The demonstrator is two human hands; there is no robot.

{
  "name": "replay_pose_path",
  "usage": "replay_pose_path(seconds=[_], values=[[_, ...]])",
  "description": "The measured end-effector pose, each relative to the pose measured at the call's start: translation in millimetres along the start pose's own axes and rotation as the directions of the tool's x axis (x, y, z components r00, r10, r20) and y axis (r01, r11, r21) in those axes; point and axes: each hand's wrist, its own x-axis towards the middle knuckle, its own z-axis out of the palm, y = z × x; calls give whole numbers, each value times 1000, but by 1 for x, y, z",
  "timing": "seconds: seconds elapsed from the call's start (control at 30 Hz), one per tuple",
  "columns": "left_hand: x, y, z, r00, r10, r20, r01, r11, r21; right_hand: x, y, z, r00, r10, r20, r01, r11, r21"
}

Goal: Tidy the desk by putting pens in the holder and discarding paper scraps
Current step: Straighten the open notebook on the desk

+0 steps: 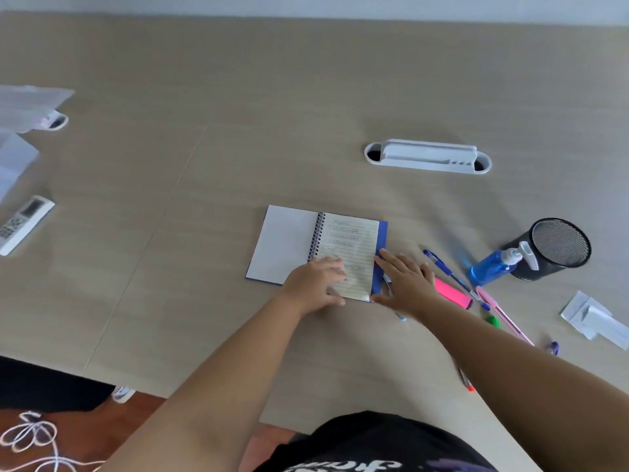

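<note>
An open spiral notebook (299,243) lies mid-desk. My left hand (315,279) rests flat on its lined page, fingers spread. My right hand (406,281) lies open at the notebook's blue right edge, partly over a pen (388,284). To the right lie a blue pen (442,267), a pink highlighter (452,292), a pink pen (503,315) and a green marker (493,321). A black mesh pen holder (553,248) stands at far right. Folded paper scraps (595,318) lie near the right edge.
A blue spray bottle (493,265) leans against the holder. A white cable tray (427,156) sits in the desk behind the notebook. At left are a remote control (23,223) and papers (27,103). An orange-tipped pen (466,379) and a purple pen (554,347) lie by my right forearm.
</note>
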Motion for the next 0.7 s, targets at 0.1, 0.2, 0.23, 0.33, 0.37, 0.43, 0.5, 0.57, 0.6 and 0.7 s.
replay_pose_path(seconds=[0.1,0.2,0.23,0.33,0.37,0.43,0.5,0.57,0.6,0.7], values=[[1,1,3,1000,-3,4,4,999,-43,-1,2,0,1000,8,-9,-8,1000,6],[2,-1,-2,1000,17,-21,-18,996,-87,-2,4,1,1000,6,-13,-6,1000,5],[1,0,-4,998,22,-58,-28,994,-108,-2,5,1,1000,3,-13,-3,1000,5],[-7,9,-7,971,-2,-238,-37,987,-159,-3,4,2,1000,6,-17,-6,1000,7],[-10,12,-8,949,-57,-309,-12,976,-217,-3,3,1,1000,6,-18,-6,1000,2],[-15,11,-10,854,-238,-462,27,908,-419,-3,0,-1,1000,2,-18,-2,1000,-18],[-25,-2,-15,704,-446,-553,33,798,-602,-3,-4,-4,1000,-8,-20,7,999,-47],[-37,-21,-19,582,-600,-549,102,724,-683,-3,-9,-6,1000,-25,-15,23,996,-84],[-44,-32,-19,550,-640,-537,164,713,-682,-3,-11,-6,999,-32,-7,31,994,-107],[-59,-58,-17,576,-630,-521,370,769,-521,-3,-19,-3,1000,-25,11,26,989,-148]])
